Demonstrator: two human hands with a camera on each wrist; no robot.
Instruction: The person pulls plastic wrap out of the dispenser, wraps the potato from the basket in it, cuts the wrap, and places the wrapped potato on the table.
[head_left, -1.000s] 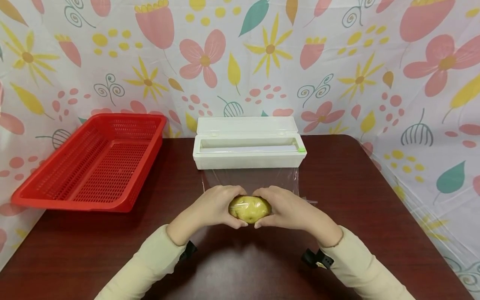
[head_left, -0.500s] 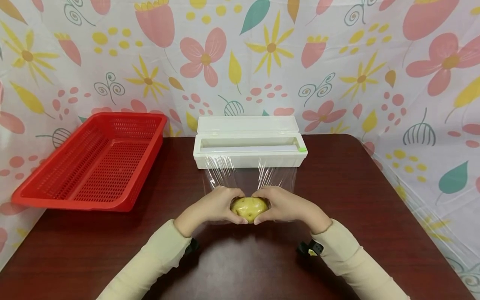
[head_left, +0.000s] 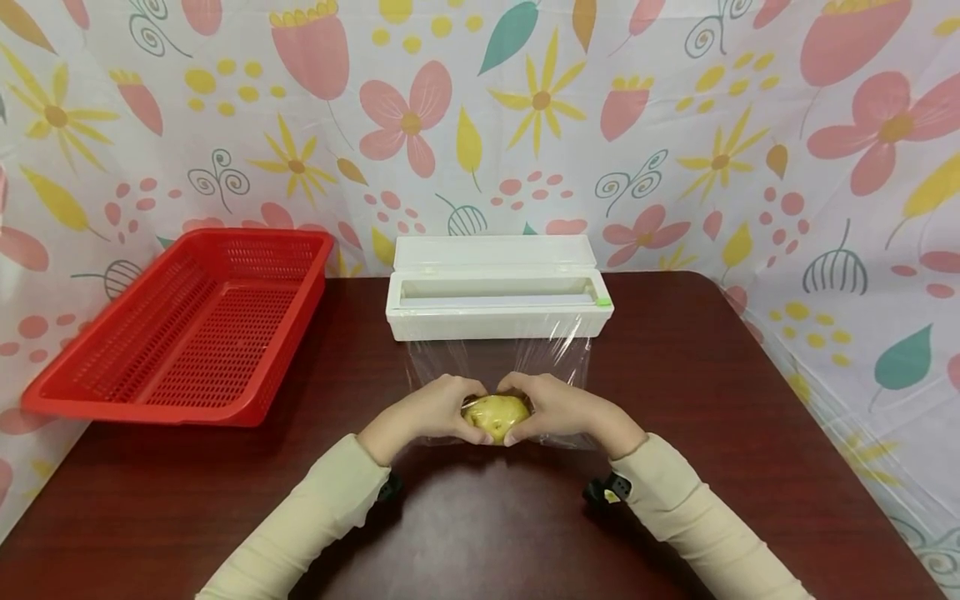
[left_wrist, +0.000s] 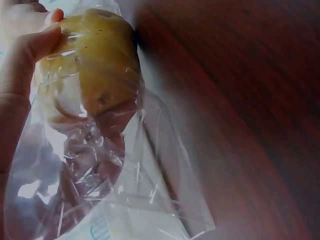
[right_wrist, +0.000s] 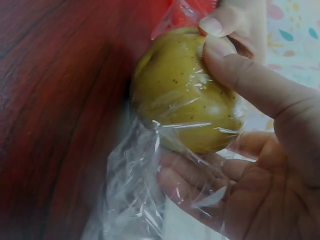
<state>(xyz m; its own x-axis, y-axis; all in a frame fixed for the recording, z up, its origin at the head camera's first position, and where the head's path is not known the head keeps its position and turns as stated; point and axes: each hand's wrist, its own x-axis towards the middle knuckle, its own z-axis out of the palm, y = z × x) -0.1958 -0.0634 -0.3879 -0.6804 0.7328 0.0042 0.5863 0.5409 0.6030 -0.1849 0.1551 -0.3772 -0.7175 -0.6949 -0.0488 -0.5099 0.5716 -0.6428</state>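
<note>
A yellow potato (head_left: 497,417) with clear plastic wrap round it is held between my two hands above the table. My left hand (head_left: 433,408) grips its left end, thumb on the near side. The right hand (head_left: 561,407) holds the other end, and in the right wrist view its thumb (right_wrist: 250,80) presses the potato (right_wrist: 185,90) while its fingers lie below, behind film. Creased plastic wrap (head_left: 551,354) runs from the hands back to a white wrap box (head_left: 501,323) whose lid stands raised. Loose film (left_wrist: 95,165) hangs off the potato in the left wrist view.
A red perforated plastic basket (head_left: 281,367) stands at the left of the dark wooden table (head_left: 480,533). Behind the table hangs a white flowered cloth (head_left: 660,50). A green tab (head_left: 603,302) marks the wrap box's right end.
Both hands have come slightly closer together round the potato. The wrap between box and hands, smoother a second ago, is now drawn into creases. Box and basket stay put.
</note>
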